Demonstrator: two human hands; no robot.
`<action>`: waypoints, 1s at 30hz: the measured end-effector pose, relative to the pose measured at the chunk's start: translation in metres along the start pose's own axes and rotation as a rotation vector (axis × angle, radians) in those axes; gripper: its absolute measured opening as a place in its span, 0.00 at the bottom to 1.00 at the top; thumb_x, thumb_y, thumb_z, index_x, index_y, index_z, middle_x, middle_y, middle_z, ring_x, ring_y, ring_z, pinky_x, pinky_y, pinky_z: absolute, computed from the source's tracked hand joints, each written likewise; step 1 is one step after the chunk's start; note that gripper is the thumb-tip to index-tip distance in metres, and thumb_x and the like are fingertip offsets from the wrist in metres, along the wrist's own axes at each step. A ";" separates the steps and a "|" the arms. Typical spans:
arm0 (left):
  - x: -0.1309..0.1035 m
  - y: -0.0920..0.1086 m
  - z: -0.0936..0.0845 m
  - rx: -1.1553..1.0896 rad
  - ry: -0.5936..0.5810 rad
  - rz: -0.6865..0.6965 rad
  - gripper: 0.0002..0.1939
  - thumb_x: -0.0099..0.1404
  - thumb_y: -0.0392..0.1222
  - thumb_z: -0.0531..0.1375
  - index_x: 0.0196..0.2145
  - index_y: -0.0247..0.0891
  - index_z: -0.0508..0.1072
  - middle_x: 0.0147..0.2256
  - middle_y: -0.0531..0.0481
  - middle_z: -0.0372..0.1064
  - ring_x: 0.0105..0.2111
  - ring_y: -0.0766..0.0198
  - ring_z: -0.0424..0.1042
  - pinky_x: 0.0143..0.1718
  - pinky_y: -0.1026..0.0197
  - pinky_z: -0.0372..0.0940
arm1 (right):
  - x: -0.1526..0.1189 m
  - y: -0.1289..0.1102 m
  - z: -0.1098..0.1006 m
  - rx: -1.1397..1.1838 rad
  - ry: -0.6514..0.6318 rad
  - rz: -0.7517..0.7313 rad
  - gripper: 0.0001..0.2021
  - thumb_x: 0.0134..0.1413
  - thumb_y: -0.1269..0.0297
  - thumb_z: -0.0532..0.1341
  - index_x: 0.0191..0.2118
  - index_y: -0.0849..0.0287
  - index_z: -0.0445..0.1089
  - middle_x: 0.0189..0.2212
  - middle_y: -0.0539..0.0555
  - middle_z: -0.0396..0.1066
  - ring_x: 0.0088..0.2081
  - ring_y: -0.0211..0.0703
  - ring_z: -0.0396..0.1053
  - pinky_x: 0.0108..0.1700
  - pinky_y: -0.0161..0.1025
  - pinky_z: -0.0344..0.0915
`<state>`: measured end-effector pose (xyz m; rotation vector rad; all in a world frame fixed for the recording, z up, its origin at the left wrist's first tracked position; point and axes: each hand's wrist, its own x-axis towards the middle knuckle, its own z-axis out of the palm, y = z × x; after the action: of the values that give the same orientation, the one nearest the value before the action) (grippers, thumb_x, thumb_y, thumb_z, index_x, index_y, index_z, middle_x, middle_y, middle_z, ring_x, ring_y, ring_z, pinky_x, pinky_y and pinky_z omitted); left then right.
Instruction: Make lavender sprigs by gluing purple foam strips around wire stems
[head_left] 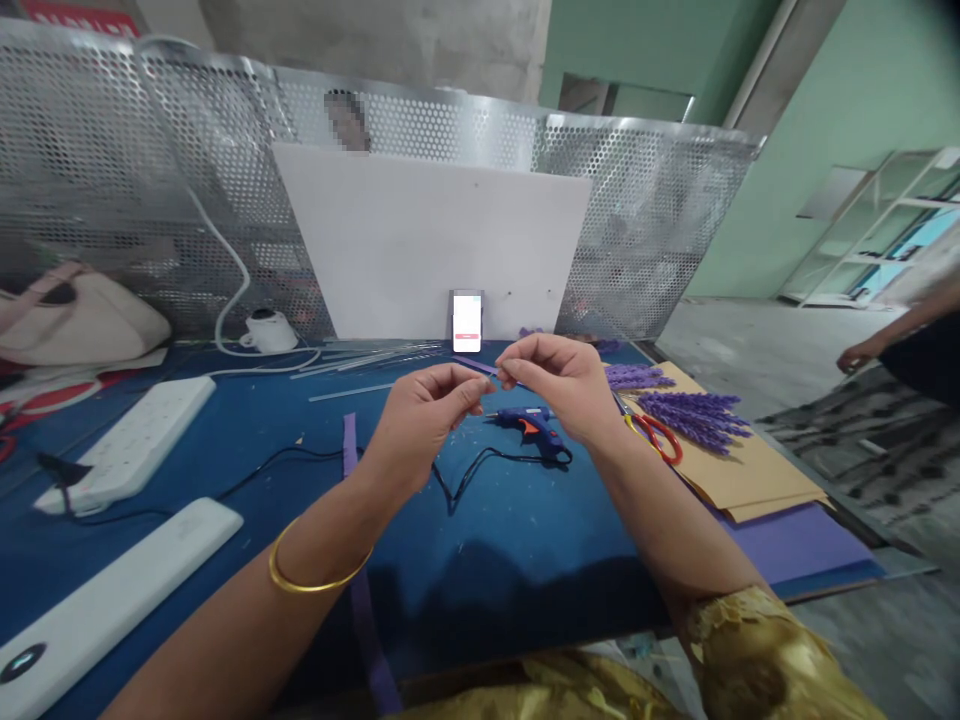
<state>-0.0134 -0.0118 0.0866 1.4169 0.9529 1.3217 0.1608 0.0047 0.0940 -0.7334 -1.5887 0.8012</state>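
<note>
Two hands nearly met above the blue tabletop (585, 520).
The left hand (420, 415) and right hand (566, 385) had fingers closed on a thin strand (492, 377), running crosswise between them; the glue gun (546, 437) lay nearer the right, nozzle leftward.

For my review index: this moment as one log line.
left hand: fingertips pinched | right hand: fingertips pinched | anything held: too small to tell | glue gun: on table | phone: lit

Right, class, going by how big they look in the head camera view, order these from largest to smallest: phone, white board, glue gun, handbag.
1. White board
2. Handbag
3. Glue gun and phone: too alike to rank
</note>
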 end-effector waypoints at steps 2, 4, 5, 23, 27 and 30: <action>-0.002 0.002 0.000 0.056 0.012 0.056 0.06 0.57 0.43 0.66 0.26 0.39 0.79 0.24 0.50 0.69 0.24 0.66 0.62 0.25 0.63 0.55 | -0.001 -0.001 0.001 -0.006 -0.006 -0.012 0.03 0.54 0.66 0.65 0.30 0.57 0.75 0.25 0.48 0.75 0.29 0.37 0.71 0.35 0.40 0.68; -0.004 0.005 0.000 0.153 0.025 0.138 0.06 0.59 0.42 0.65 0.26 0.39 0.79 0.23 0.51 0.70 0.25 0.65 0.64 0.27 0.62 0.57 | -0.001 -0.002 0.002 -0.010 -0.012 -0.020 0.04 0.54 0.65 0.65 0.29 0.57 0.74 0.25 0.48 0.73 0.28 0.37 0.70 0.35 0.40 0.67; -0.005 0.006 0.000 0.211 0.038 0.184 0.06 0.60 0.41 0.65 0.26 0.40 0.79 0.23 0.51 0.70 0.25 0.65 0.64 0.28 0.62 0.57 | -0.002 -0.002 0.003 -0.012 -0.012 -0.021 0.04 0.54 0.65 0.65 0.29 0.57 0.73 0.24 0.48 0.73 0.28 0.37 0.69 0.34 0.40 0.66; 0.001 0.013 -0.007 0.000 -0.143 -0.077 0.10 0.56 0.46 0.68 0.25 0.37 0.77 0.20 0.54 0.63 0.18 0.73 0.52 0.19 0.65 0.44 | -0.001 -0.007 0.000 0.106 -0.057 0.026 0.03 0.53 0.66 0.66 0.32 0.60 0.74 0.25 0.49 0.75 0.25 0.34 0.71 0.33 0.37 0.69; 0.002 0.010 -0.007 -0.033 -0.141 -0.092 0.10 0.56 0.47 0.68 0.27 0.36 0.77 0.20 0.55 0.64 0.17 0.75 0.50 0.19 0.66 0.41 | 0.000 -0.003 0.003 0.188 -0.050 0.037 0.02 0.51 0.68 0.66 0.32 0.61 0.75 0.25 0.48 0.76 0.25 0.33 0.71 0.33 0.36 0.70; 0.002 0.008 -0.007 -0.044 -0.146 -0.094 0.10 0.57 0.47 0.68 0.28 0.36 0.78 0.20 0.55 0.64 0.17 0.75 0.50 0.19 0.66 0.42 | 0.000 -0.003 0.005 0.202 -0.052 0.047 0.02 0.51 0.68 0.66 0.31 0.60 0.74 0.24 0.48 0.75 0.24 0.33 0.71 0.33 0.36 0.69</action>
<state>-0.0206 -0.0105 0.0943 1.3983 0.8774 1.1470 0.1559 0.0022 0.0959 -0.6100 -1.5146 1.0067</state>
